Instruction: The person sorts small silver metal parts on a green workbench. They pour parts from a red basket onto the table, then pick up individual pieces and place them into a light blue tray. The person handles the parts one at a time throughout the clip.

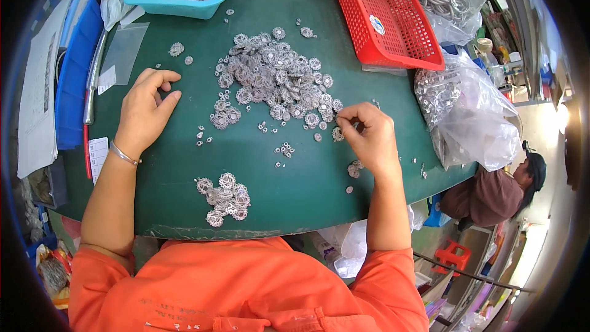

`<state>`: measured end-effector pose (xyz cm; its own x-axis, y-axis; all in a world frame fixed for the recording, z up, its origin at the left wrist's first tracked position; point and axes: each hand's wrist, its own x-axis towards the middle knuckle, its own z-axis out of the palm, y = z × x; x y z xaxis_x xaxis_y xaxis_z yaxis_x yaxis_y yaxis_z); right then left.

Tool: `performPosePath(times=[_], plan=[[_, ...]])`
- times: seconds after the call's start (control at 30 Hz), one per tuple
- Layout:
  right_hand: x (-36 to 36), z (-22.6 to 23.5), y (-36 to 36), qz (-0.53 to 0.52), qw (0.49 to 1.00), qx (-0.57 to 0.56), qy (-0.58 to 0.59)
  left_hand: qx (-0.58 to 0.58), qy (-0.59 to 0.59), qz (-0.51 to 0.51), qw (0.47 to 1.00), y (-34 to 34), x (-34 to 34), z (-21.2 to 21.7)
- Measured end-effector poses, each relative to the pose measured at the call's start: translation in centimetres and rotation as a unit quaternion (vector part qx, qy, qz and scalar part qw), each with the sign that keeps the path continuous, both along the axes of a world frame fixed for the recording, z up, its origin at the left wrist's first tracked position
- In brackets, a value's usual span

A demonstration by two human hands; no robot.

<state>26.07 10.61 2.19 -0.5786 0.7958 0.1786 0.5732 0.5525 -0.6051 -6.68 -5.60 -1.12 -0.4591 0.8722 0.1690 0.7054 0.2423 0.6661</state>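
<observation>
A large heap of silvery, lacy, flower-shaped metal pieces (270, 74) lies on the green tabletop. My right hand (370, 135) is at the heap's right edge, thumb and index finger pinched together. Whatever is between those fingertips is too small to make out. One round filigree piece (337, 134) lies just below them. Left of the heap, my left hand (146, 109) rests over the table, thumb and index finger apart, with nothing in it. Closer to me is a smaller cluster of flower-shaped pieces (226, 198). Several tiny metal bits (284, 150) are scattered between the two groups.
A turquoise basket (203, 10) of metal parts stands at the back left, a red basket (402, 55) at the back right. Plastic bags of metal parts (439, 95) line the right edge. Blue trays (77, 86) and papers stand left. Another person (491, 197) is at far right.
</observation>
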Motion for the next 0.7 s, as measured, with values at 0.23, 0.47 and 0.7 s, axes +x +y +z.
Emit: performPosePath(times=[0.23, 0.47, 0.7], plan=[[-1.3, 0.5, 1.0, 0.101, 0.995, -0.011, -0.009, -0.010, -0.010, 0.006, 1.000, 0.0, 0.2, 0.3], [0.9, -0.1, 1.9, 0.024, 0.994, -0.093, 0.058, -0.012, -0.013, 0.007, 1.000, -0.1, 0.0, 0.2], [0.5, -0.6, 2.3, 0.059, 0.994, -0.053, 0.080, -0.014, 0.000, 0.013, 1.000, 0.0, 0.0, 0.2]])
